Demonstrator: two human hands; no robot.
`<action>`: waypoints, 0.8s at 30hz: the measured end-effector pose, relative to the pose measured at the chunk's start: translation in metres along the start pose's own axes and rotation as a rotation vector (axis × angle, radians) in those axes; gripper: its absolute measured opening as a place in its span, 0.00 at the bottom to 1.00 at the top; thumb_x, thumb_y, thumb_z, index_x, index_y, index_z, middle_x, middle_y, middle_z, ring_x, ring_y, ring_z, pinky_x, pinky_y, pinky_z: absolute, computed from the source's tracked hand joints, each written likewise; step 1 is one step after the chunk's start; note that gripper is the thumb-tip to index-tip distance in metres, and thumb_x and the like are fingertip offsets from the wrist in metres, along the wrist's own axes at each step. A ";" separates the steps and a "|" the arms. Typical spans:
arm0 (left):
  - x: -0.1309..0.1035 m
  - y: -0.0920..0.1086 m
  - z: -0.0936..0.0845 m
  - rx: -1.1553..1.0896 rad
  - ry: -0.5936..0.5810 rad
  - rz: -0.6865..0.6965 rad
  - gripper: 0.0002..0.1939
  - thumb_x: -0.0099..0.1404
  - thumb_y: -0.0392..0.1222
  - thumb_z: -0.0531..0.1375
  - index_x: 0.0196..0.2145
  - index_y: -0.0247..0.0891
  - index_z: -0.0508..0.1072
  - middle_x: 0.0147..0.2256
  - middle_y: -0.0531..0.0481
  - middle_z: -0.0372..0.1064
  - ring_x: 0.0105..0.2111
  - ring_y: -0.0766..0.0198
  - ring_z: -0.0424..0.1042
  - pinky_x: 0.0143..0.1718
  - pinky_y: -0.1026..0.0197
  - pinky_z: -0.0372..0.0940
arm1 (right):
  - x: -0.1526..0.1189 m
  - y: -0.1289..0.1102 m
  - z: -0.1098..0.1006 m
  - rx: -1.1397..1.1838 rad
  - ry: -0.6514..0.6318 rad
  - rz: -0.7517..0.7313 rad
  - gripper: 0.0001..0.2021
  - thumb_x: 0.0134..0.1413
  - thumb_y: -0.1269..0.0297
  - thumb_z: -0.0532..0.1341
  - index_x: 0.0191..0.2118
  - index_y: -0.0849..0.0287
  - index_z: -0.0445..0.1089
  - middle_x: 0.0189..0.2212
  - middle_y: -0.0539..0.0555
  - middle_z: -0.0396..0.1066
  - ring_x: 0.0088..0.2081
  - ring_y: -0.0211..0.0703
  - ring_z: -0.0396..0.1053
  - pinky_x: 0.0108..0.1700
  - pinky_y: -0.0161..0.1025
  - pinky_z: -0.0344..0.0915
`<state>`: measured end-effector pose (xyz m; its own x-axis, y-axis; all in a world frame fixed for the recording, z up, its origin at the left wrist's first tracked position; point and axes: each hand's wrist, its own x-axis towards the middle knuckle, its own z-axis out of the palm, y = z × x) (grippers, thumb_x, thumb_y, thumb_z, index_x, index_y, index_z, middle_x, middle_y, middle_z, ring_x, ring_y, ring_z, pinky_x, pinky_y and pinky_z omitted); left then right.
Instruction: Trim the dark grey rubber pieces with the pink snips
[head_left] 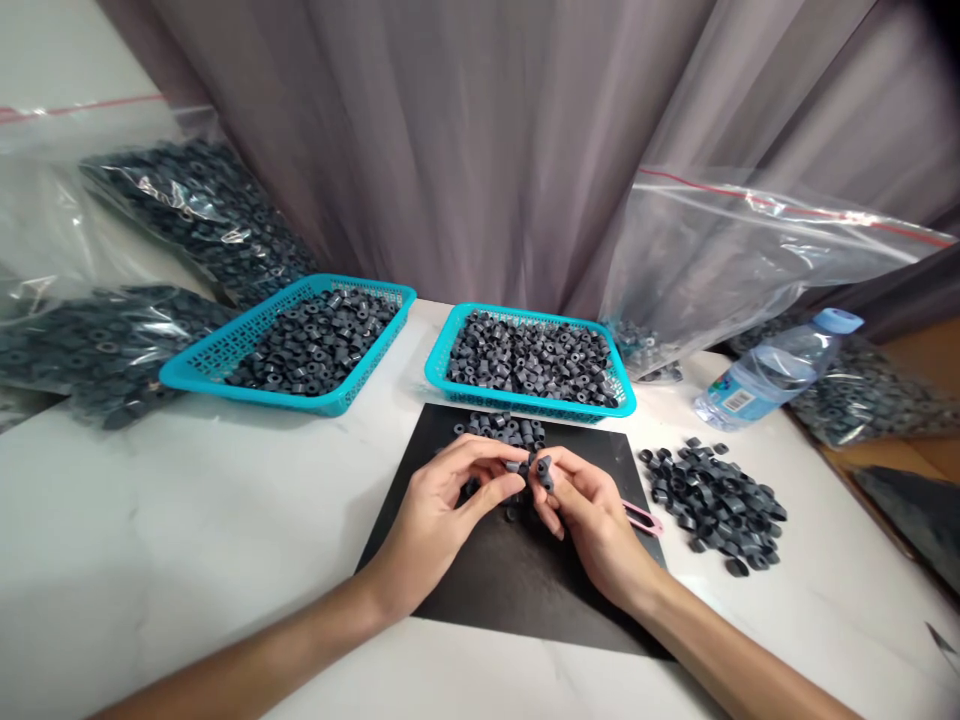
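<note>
Over the black mat (480, 590), both hands meet fingertip to fingertip. My left hand (446, 495) pinches a small dark grey tubular piece (516, 466) between thumb and fingers. In my right hand (589, 500), thumb and fingers close on dark grey tubular pieces (545, 474); how many is partly hidden. Just beyond the hands, a loose heap of similar pieces (506, 430) lies on the mat's far part. A pink-handled tool (643, 519) rests beside my right wrist, partly covered by it.
Two turquoise baskets (184, 378) (531, 405) filled with grey pieces stand at the back. To the right are a pile of dark rings (716, 505), a water bottle (776, 370) and a clear zip bag (697, 270). Full plastic bags (202, 210) crowd the left.
</note>
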<state>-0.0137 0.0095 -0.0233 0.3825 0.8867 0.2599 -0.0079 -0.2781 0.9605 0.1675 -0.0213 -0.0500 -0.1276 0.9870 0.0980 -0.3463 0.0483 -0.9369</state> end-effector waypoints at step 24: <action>-0.002 0.003 -0.003 0.423 -0.013 0.302 0.08 0.69 0.39 0.63 0.46 0.44 0.78 0.41 0.50 0.73 0.41 0.63 0.74 0.45 0.63 0.68 | -0.002 -0.003 -0.002 -0.111 -0.096 0.042 0.13 0.67 0.54 0.62 0.44 0.59 0.75 0.25 0.47 0.62 0.23 0.32 0.53 0.25 0.32 0.50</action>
<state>-0.0167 0.0079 -0.0206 0.4325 0.7395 0.5157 0.2528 -0.6485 0.7180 0.1705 -0.0228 -0.0477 -0.2294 0.9696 0.0849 -0.2346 0.0295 -0.9716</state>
